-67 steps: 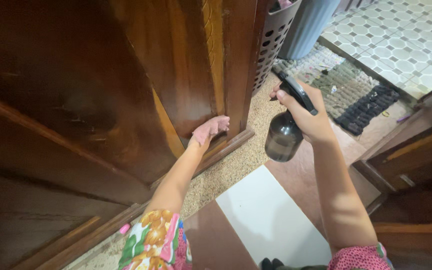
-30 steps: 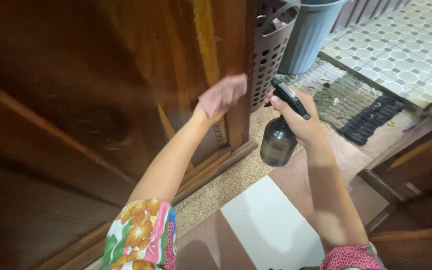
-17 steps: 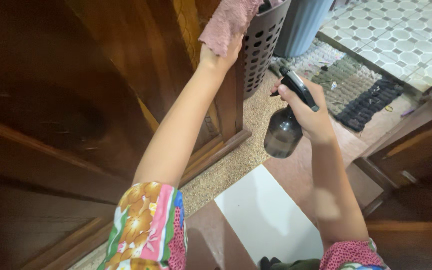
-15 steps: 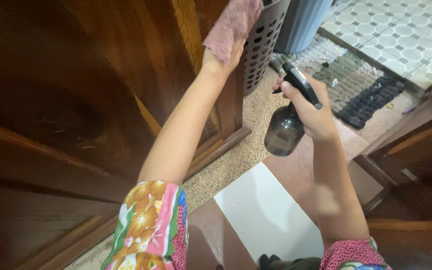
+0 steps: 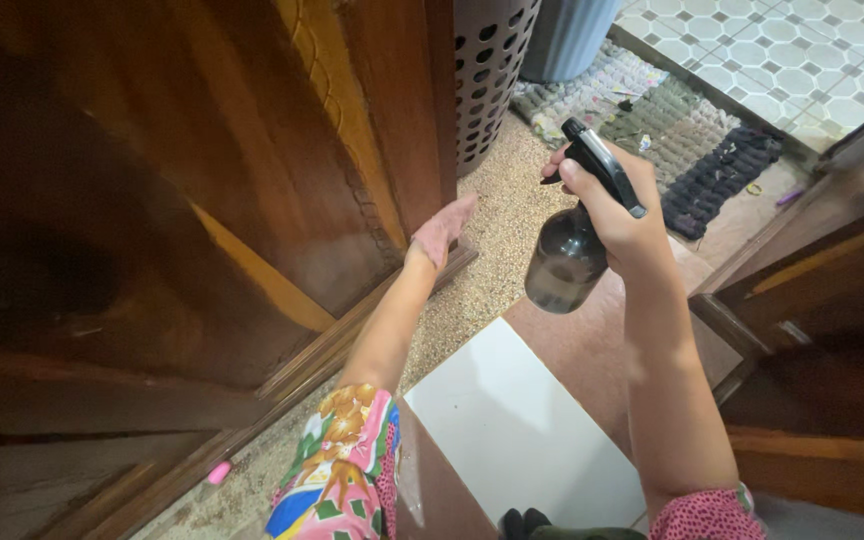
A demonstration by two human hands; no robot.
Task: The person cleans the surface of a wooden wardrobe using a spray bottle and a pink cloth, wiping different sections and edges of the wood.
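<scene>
You are pressing your flat left hand low against the wooden cabinet while your right hand is gripping the dark spray bottle, whose loosely aimed nozzle could mist the floor and leave it slippery.

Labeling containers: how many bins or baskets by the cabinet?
2. The perforated grey basket stands against the wooden cabinet; the blue-grey bin is right behind it. Both are cut off by the frame.

Wooden cabinet and perforated basket block left; speckled floor lies open.
</scene>
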